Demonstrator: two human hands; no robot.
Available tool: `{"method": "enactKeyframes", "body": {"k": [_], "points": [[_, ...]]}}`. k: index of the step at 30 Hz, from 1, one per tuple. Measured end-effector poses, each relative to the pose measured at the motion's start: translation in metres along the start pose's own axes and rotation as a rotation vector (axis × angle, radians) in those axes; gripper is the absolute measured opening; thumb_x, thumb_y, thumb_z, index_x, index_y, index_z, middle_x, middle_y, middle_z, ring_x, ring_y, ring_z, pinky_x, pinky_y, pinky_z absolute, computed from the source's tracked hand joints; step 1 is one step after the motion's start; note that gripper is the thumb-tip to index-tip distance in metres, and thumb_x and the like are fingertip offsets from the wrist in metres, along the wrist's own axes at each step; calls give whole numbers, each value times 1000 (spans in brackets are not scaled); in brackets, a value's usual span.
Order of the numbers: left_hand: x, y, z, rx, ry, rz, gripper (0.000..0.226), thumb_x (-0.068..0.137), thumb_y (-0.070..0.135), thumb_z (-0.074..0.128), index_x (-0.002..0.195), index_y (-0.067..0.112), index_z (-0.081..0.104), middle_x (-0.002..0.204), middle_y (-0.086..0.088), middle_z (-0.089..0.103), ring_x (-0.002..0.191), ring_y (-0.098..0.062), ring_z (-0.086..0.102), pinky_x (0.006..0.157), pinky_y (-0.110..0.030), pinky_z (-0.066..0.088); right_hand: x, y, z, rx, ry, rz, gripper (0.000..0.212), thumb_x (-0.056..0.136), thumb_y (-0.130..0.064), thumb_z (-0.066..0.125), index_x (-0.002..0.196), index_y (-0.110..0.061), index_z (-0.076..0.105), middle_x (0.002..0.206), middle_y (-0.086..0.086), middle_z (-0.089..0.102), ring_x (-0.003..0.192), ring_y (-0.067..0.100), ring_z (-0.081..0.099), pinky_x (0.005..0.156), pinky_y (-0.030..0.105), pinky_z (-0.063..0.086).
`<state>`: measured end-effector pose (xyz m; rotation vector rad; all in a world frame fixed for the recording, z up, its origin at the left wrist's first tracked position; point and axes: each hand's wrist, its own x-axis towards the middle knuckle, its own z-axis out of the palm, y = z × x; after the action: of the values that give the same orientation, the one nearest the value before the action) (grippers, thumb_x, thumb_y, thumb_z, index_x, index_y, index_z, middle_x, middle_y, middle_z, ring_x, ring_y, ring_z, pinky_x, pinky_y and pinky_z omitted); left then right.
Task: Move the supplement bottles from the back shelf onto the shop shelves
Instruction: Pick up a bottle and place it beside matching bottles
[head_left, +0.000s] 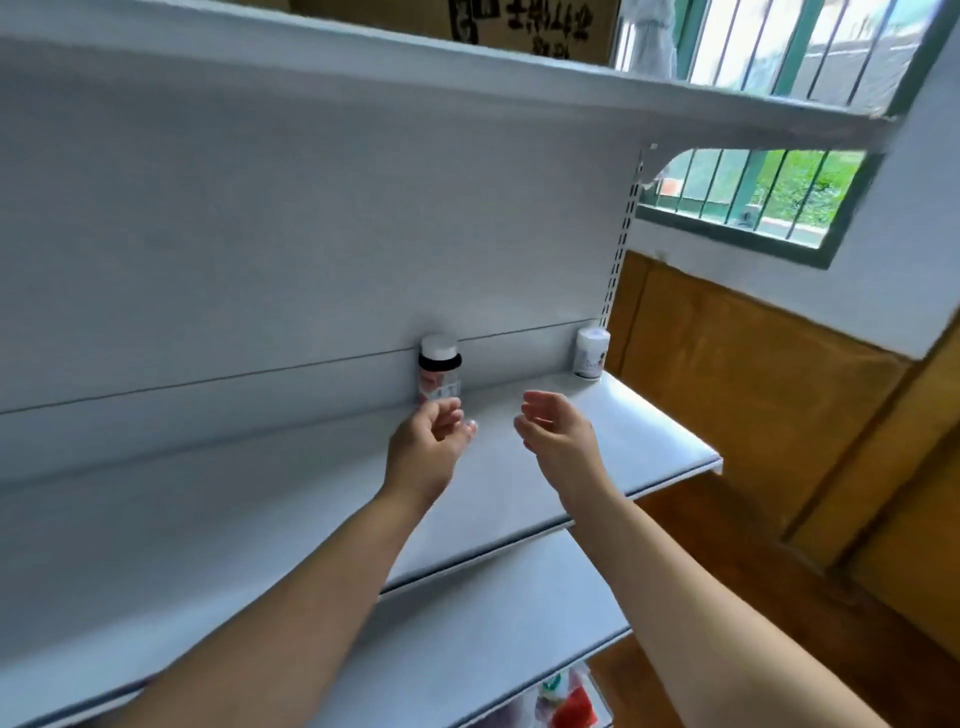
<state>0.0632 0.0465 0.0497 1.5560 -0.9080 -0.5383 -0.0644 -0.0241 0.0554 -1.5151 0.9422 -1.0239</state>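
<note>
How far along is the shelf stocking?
Done: two bottles stand on the white shelf, a dark bottle at the back panel, a white bottle at the right end. In hand: nothing; left hand hangs loose by the dark bottle, right hand empty. Left: most of the shelf is bare; remaining stock isn't visible.

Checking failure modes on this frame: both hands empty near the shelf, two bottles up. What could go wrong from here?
1. The left hand hovers with loosely curled fingers right at the base of the red-labelled bottle. A nudge could tip it, though the back panel behind it may catch it.
2. The white bottle stands at the right end of the shelf, beside the open side. A sweep of the right hand could knock it off.
</note>
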Motion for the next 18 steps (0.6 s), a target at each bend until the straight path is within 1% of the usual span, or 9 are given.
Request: {"method": "enactKeyframes", "body": {"k": [2, 4, 7, 8, 10, 14, 16, 18], "points": [[14, -5, 12, -9, 92, -49, 27, 82, 15, 66, 109, 13, 61, 103, -1, 64, 94, -14, 60, 89, -23, 44, 29, 9, -5, 17, -74, 4, 27, 84, -1, 61, 110, -9, 59, 106, 6, 61, 92, 18, 57, 78, 29, 47], [26, -10, 21, -5, 171, -96, 25, 81, 14, 67, 105, 16, 61, 101, -2, 64, 92, -14, 60, 90, -25, 45, 56, 17, -9, 29, -139, 26, 26, 83, 1, 61, 106, -11, 59, 104, 5, 60, 91, 17, 56, 73, 26, 46], [41, -16, 28, 12, 253, -143, 26, 81, 10, 66, 106, 10, 61, 100, -4, 63, 92, -15, 60, 93, -28, 45, 91, 30, -6, -17, -224, 31, 28, 81, 0, 62, 107, -11, 60, 103, 5, 61, 93, 18, 56, 80, 34, 46], [45, -18, 28, 15, 279, -158, 27, 81, 8, 65, 107, 8, 60, 99, -4, 62, 91, -16, 59, 93, -28, 45, 100, 33, -2, -30, -246, 37, 29, 81, -1, 62, 108, -10, 60, 103, 5, 61, 92, 18, 56, 81, 34, 46], [53, -25, 29, 29, 332, -189, 25, 81, 6, 64, 106, 7, 60, 98, -5, 62, 90, -16, 59, 93, -29, 45, 114, 40, 7, -49, -300, 47, 31, 80, -1, 62, 110, -9, 61, 101, 5, 62, 88, 17, 56, 78, 31, 46], [70, -43, 30, 82, 402, -252, 20, 81, 7, 65, 97, 14, 57, 95, -5, 62, 89, -18, 59, 89, -31, 46, 135, 51, 24, -73, -378, 64, 37, 78, 2, 61, 114, -8, 59, 98, 6, 62, 84, 18, 56, 68, 24, 43], [80, -48, 30, 111, 414, -286, 27, 81, 7, 64, 106, 12, 56, 98, -6, 62, 92, -21, 60, 89, -33, 46, 144, 55, 34, -70, -400, 81, 43, 78, 3, 60, 119, -9, 55, 102, 7, 61, 88, 17, 56, 69, 23, 43], [92, -51, 29, 139, 413, -332, 42, 83, 6, 59, 123, 11, 49, 109, -8, 63, 100, -24, 60, 91, -36, 47, 151, 59, 42, -59, -420, 107, 49, 79, 2, 60, 126, -9, 51, 110, 7, 60, 92, 16, 55, 76, 25, 43]]}}
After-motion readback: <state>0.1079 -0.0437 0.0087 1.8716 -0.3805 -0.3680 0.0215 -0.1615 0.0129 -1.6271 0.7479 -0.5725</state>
